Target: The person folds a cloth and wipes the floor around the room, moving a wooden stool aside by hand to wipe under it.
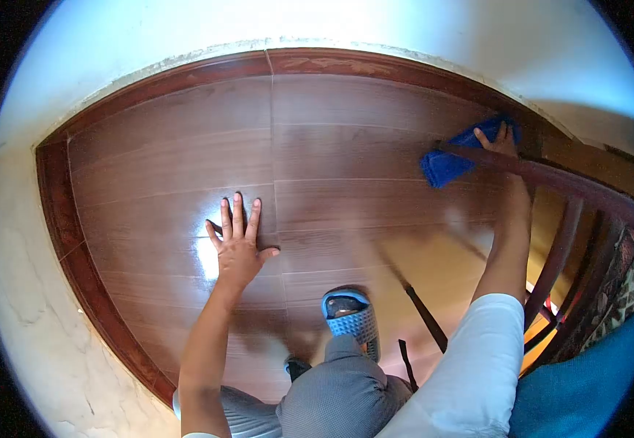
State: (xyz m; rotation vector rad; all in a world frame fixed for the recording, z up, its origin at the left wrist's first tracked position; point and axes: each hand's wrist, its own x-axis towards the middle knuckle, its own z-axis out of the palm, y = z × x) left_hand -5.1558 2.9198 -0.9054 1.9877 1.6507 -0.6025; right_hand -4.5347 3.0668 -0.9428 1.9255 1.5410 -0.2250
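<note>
The right hand [505, 142] is bearing on the blue cloth [445, 172], which is lying on the wood-patterned floor [346, 157] near the border at upper right. A dark rail [580, 185] is crossing in front of the cloth and the base of this hand, so part of each is being hidden; whether the fingers are gripping the fabric or only pressing on it cannot be told. The left hand [238, 255] is resting palm down on the floor, fingers spread, holding nothing; glare is washing out the surface just beside it. Grey trousers [335, 390] are covering part of one blue slipper [353, 317] and most of the other foot. Two dark strips [426, 319] between the slipper and the right sleeve [477, 350] are proving hard to identify. The teal fabric [587, 372] at lower right is being cut off by the view's edge. A reddish-brown border [186, 84] is bounding the floor along the walls. Open floor is extending between the hands and up to the far border, while the rail is narrowing the room around the right forearm.
</note>
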